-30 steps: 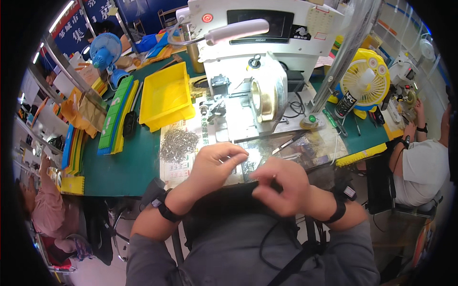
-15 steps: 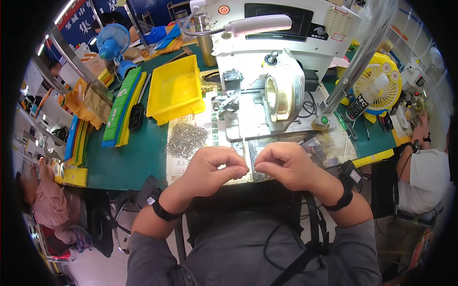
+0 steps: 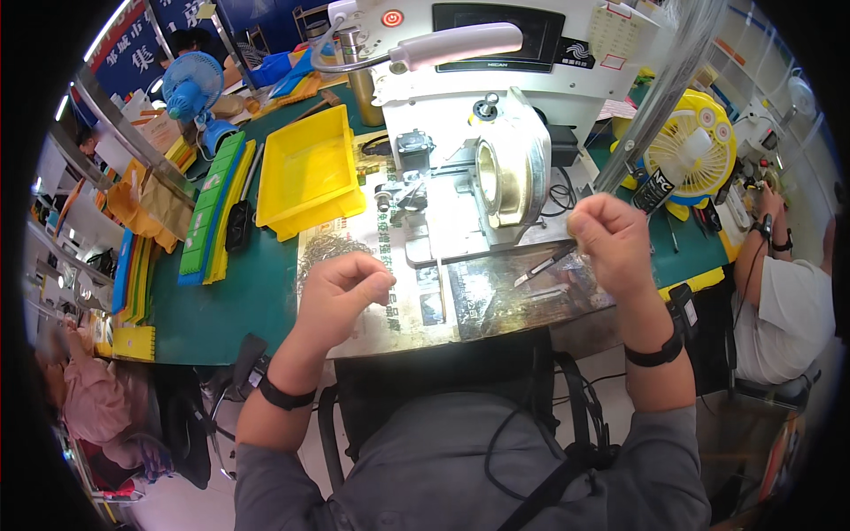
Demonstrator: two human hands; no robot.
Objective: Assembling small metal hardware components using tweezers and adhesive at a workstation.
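The tray (image 3: 305, 173) is yellow, metal pieces (image 3: 329, 250) seemingly grey.

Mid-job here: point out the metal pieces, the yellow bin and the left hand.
Metal pieces (image 3: 331, 251), head view: on the visible heap.
Yellow bin (image 3: 305, 170), head view: on its bare inside floor.
Left hand (image 3: 333, 301), head view: on the back of the hand.
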